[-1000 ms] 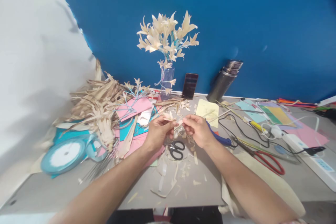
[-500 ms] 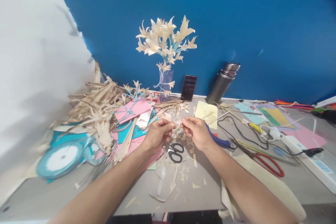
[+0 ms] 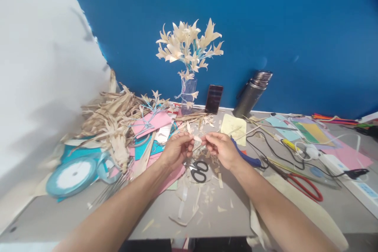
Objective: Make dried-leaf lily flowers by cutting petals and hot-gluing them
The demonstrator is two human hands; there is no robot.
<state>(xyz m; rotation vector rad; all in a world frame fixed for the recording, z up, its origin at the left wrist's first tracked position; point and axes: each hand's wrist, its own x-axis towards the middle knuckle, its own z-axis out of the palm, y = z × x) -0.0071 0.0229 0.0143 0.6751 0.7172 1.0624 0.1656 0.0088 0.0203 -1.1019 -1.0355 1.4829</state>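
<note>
Between my hands is a small cream husk flower, with a petal pointing to the right. My left hand pinches it between thumb and fingertips. From the other side, my right hand has its thumb and fingers closed at the petal's tip; the exact contact is too small to see. Just below my hands lie black-handled scissors, their blades partly hidden by my left hand. Thin husk scraps are scattered on the table around them.
A clear vase of husk flowers stands behind, beside a phone and a flask. To the left are piled dried husks and a blue ribbon roll. Red-handled scissors, cables and a power strip lie right.
The pale petal between my fingertips shows more clearly now, with my fingers slightly shifted around it. The whole view has moved a little, so things appear slightly farther right.
</note>
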